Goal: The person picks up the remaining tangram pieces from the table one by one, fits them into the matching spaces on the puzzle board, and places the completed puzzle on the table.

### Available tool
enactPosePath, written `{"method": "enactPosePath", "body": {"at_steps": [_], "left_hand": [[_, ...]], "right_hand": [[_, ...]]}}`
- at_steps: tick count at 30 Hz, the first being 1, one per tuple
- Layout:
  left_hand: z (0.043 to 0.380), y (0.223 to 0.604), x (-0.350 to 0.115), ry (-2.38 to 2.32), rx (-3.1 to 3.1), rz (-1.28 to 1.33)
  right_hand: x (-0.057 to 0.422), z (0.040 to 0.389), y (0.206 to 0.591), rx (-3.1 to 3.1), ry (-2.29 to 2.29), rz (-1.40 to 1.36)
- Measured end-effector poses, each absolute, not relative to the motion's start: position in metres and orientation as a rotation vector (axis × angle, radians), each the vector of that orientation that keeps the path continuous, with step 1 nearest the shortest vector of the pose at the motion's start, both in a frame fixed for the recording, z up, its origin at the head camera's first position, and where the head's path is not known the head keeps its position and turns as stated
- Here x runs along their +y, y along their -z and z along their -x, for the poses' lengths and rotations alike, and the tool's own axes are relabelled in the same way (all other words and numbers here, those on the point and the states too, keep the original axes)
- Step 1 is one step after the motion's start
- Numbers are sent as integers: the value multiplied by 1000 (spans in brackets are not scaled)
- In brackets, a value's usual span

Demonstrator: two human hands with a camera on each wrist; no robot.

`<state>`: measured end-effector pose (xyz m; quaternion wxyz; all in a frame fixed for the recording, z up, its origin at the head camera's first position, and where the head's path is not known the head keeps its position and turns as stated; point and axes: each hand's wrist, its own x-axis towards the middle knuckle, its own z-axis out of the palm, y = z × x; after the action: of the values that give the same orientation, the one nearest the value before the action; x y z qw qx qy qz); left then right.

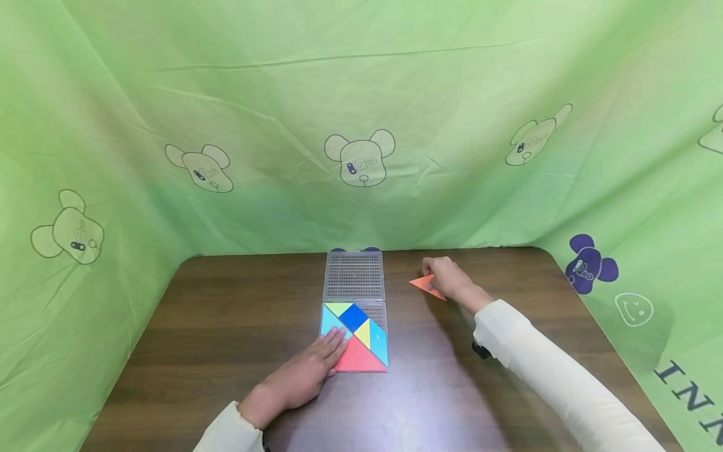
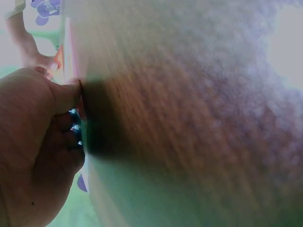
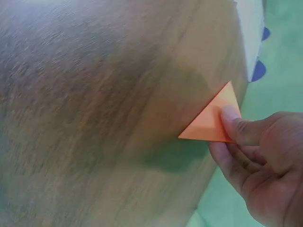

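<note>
My right hand [image 1: 449, 279] pinches an orange triangle tangram piece [image 3: 208, 123] between thumb and fingers, off to the right of the hinged plastic tray. My left hand [image 1: 307, 370] rests its fingers on the pieces at the tray's left edge, touching the light blue large triangle [image 1: 329, 321] and the red large triangle [image 1: 364, 359]. Beside these lie a yellow-green triangle [image 1: 339, 307], a dark blue square [image 1: 354, 317], a yellow triangle [image 1: 364, 334] and a light blue parallelogram [image 1: 379, 340]. Bare grid [image 1: 377, 312] shows at the lower tray half's top right corner.
The tray's upper half [image 1: 354, 276], a clear grid panel, lies flat toward the table's back edge. Brown wood table [image 1: 237, 314] extends on both sides. Green cloth [image 1: 361, 213] with bear prints hangs behind and at the sides.
</note>
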<state>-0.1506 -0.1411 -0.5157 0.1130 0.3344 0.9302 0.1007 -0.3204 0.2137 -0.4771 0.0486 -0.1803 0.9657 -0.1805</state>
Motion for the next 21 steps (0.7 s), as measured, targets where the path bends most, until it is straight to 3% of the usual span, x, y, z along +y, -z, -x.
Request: {"method": "enactPosePath", "body": {"at_steps": [21], "left_hand": [[149, 512, -139, -301, 2721, -980]], "right_hand": [[181, 301, 456, 2965, 860, 630]]}}
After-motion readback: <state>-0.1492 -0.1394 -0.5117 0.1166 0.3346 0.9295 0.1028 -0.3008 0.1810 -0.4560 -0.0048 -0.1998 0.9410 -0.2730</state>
